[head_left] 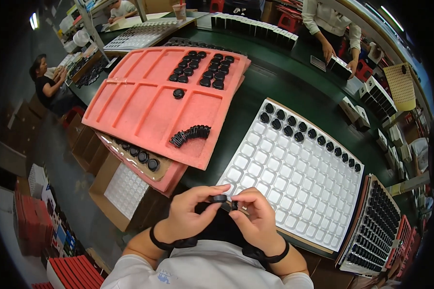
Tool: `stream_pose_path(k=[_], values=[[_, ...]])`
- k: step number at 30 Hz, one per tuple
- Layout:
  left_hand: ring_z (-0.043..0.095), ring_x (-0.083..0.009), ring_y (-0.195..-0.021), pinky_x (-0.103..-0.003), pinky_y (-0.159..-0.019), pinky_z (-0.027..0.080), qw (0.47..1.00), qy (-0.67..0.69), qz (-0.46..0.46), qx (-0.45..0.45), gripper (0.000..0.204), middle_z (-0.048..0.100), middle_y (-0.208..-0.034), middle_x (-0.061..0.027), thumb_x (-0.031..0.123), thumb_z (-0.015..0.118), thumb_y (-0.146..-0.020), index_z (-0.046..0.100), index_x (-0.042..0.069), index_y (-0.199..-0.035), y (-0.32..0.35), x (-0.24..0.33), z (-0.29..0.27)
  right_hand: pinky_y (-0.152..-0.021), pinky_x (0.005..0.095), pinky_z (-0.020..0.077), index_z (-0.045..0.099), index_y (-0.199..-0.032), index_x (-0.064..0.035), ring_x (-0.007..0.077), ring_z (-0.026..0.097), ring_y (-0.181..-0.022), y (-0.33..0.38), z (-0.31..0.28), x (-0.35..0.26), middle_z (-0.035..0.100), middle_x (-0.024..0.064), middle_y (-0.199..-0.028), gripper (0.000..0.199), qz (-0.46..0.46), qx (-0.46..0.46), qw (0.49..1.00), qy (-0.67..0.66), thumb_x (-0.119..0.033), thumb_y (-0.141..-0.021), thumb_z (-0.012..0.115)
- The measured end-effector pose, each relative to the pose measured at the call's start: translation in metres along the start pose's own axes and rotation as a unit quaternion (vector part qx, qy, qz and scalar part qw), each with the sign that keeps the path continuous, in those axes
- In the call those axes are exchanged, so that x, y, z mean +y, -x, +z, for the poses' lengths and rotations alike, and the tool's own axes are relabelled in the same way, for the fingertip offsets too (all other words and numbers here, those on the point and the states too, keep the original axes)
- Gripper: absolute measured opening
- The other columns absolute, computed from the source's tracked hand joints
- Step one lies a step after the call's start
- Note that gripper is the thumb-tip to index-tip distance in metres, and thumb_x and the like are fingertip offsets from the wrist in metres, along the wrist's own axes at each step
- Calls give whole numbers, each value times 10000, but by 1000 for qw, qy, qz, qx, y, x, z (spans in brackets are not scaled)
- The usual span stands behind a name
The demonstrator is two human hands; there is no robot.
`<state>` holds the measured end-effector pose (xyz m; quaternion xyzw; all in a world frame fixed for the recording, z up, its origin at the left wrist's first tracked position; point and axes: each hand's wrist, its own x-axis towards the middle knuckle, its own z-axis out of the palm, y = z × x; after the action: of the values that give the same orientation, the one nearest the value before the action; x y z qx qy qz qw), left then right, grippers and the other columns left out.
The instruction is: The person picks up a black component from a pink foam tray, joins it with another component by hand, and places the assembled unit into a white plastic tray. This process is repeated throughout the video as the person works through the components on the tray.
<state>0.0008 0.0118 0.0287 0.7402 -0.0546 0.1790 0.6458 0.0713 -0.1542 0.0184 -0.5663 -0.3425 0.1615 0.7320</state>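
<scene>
Fingers point(212, 198) of the left hand point(188, 214) pinched a black cap point(220, 197), while the right hand point(255, 216) closed on another small black part point(234, 205), both above the white tray's point(294, 183) near edge. White boxes point(255, 29) lined the green tabletop point(255, 91); a pink tray point(140, 106) sat left.

A small black round cap point(220, 198) lies flat, and a second black piece point(235, 205) stands upright, both just before the white compartment tray point(294, 192).
</scene>
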Motion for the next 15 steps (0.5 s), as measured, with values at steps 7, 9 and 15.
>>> stream_pose_path(k=[7,9,15], values=[[664,-183,-818,-258,-763,525,996,-89,29,-4,381,648,-1020,-149,-83,640,-771,594,-31,-1146,6,-1,22,-766,258,421,516,-1088,-1,142,487,-820,11,3,14,501,80,-936,286,-57,81,993,64,-18,-837,651],[657,-190,-819,-262,-761,520,997,-75,26,13,382,646,-997,-147,-72,649,-767,597,-30,-1143,6,-3,22,-724,256,440,523,-1087,-10,141,500,-760,11,2,16,509,71,-875,306,-81,91,989,82,-8,-819,669],[629,-196,-899,-279,-793,516,994,-70,75,-21,366,610,-1046,-158,-55,656,-778,587,-33,-1137,3,-8,16,-720,254,430,510,-1087,-9,135,495,-767,12,-1,15,526,69,-884,261,-38,70,996,40,-60,-863,635]])
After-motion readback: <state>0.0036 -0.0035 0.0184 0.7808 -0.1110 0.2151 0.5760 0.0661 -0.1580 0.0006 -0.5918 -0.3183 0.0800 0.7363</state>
